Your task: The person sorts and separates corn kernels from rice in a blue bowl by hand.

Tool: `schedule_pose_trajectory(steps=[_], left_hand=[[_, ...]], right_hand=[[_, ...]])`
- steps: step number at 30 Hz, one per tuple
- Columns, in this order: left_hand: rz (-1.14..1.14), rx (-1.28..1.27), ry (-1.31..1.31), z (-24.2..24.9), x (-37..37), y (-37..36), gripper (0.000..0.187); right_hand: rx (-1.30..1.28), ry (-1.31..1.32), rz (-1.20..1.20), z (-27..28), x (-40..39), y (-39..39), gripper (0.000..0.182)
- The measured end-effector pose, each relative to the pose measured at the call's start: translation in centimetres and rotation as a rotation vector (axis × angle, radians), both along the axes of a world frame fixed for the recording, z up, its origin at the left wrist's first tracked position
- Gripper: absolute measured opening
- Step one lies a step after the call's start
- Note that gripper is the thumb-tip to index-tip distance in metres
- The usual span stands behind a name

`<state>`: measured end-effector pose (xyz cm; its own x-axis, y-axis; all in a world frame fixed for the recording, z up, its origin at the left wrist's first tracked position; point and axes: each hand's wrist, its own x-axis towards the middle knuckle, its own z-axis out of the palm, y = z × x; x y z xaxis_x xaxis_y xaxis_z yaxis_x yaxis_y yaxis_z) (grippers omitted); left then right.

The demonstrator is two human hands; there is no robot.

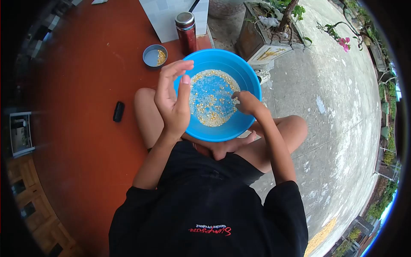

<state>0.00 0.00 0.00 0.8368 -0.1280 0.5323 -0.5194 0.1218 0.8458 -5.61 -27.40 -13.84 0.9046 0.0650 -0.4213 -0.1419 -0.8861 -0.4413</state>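
Note:
A round blue plastic basin [218, 134] rests over my crossed legs. White grains that look like rice, mixed with yellow corn kernels [212, 103], lie spread across its bottom. Above the basin's left rim, my left hand [174, 98] is raised and open, its fingers bent over and the thumb apart, with nothing in it. Inside the right part of the basin, my right hand [248, 103] has its fingers drawn together just over the grains; what they hold, if anything, is too small to make out. Beyond the left hand stands a small grey bowl [150, 56] with some yellow kernels in it.
A red thermos flask [187, 36] stands behind the basin, beside a pale tiled block [158, 19]. A small black object [118, 112] lies on the red floor [85, 128] at left. A planter [267, 49] sits on the grey concrete [308, 94] at right.

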Motion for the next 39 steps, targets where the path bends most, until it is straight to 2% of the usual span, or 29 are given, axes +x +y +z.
schedule_pose_trajectory(steps=[1, 3, 4, 5, 7, 8, 11, 15, 18, 21, 24, 27, 28, 29, 30, 32, 35, 39], left_hand=[[-0.067, -0.047, 0.301, -4.7, -0.7, -0.8, 0.027], [-0.054, -0.025, 0.497, -13.3, -2.6, -0.7, 0.028], [-0.061, -0.018, 0.605, -15.9, -3.7, -0.3, 0.029], [-0.063, -0.019, 0.715, -17.1, -4.6, 0.1, 0.03], [-0.053, -0.025, 0.932, -18.2, -5.7, 0.9, 0.033], [-0.04, -0.11, 0.973, -18.3, -5.8, 1.1, 0.035], [0.012, -0.275, 1.058, -18.3, -4.8, 1.2, 0.041], [0.003, -0.324, 1.132, -18.6, -4.4, 1.0, 0.045], [-0.035, -0.332, 1.124, -19.2, -4.7, 1.2, 0.05], [-0.018, -0.39, 1.129, -19.6, -4.3, 1.4, 0.056], [-0.003, -0.358, 1.146, -19.5, -4.1, 1.3, 0.059], [-0.186, -0.382, 1.333, -19.3, -4.0, 1.3, 0.059], [-0.27, -0.49, 1.397, -19.4, -4.2, 1.3, 0.058], [-0.358, -0.596, 1.456, -19.9, -4.4, 1.3, 0.056], [-0.453, -0.698, 1.511, -20.1, -4.4, 1.1, 0.055], [-0.4, -0.725, 1.483, -19.4, -4.9, 0.4, 0.05], [-0.411, -0.727, 1.431, -19.4, -5.0, 0.5, 0.043], [-0.46, -0.75, 1.395, -19.8, -4.9, 0.9, 0.041]], right_hand=[[-0.041, -0.05, 0.003, -2.5, 1.2, -0.3, 0.049], [-0.125, -0.091, 0.007, -5.0, 2.8, -0.4, 0.053], [-0.163, -0.11, 0.014, -6.4, 3.4, -0.4, 0.054], [-0.217, -0.096, 0.028, -8.3, 3.5, -0.7, 0.055], [-0.222, -0.119, -0.042, -10.5, 2.8, 0.0, 0.043], [-0.218, -0.125, -0.078, -11.3, 2.4, 0.8, 0.038], [-0.155, 0.09, 0.014, -11.7, 0.3, 4.2, 0.025], [0.054, 0.092, 0.041, -12.6, -1.8, 9.3, 0.043], [0.416, 0.162, -0.119, -12.6, -1.8, 11.6, 0.047], [0.891, 0.472, -0.577, -11.3, -1.0, 11.8, 0.045], [1.031, 0.529, -0.589, -8.5, 0.7, 9.8, 0.042], [1.007, 0.297, -0.49, -4.8, 1.5, 9.0, 0.042], [0.998, 0.231, -0.438, -3.8, 1.6, 8.8, 0.042], [0.781, 0.153, -0.318, -1.7, 1.8, 8.6, 0.042], [0.711, 0.136, -0.203, 0.4, 2.4, 8.5, 0.042], [0.565, 0.096, 0.013, 3.3, 3.1, 8.1, 0.042], [0.463, 0.112, 0.222, 3.2, 4.5, 7.0, 0.04], [0.826, 0.227, -0.037, 1.2, 4.6, 6.6, 0.037]])
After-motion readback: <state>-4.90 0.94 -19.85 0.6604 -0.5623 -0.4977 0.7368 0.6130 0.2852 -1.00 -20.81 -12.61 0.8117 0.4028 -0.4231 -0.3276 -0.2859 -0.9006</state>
